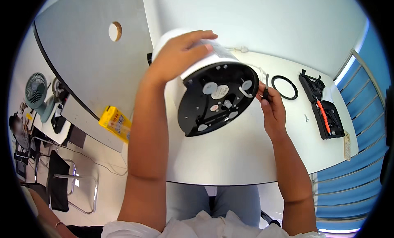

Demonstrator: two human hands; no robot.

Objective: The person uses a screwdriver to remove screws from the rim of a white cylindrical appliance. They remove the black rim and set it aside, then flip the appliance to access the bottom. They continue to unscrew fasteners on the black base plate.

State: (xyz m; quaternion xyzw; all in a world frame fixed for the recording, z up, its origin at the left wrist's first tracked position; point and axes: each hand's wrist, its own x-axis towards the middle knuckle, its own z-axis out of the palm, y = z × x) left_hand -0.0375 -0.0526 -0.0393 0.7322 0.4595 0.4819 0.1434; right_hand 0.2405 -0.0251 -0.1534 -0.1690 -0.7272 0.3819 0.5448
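Observation:
A white round appliance (pixel 180 80) is tilted over the table, its black underside (pixel 197 109) turned toward me. Several pale round pads and small screws or screw holes show on that base. My left hand (pixel 180 53) lies over the white body from above and holds it, thumb and fingers apart. At the right rim of the base, my right hand (pixel 272 109) is closed round a screwdriver (pixel 266 88) with a dark handle, its metal shaft pointing up. The fingertips of that hand reach behind the rim and are partly hidden.
Right of my hands lie a black ring (pixel 295 94), small metal pieces (pixel 306 118) and an open black tool case (pixel 314 90) with an orange tool (pixel 323 116). A yellow carton (pixel 115 123) stands at left beside a grey partition (pixel 90 53). Another person's arm (pixel 49 215) shows at lower left.

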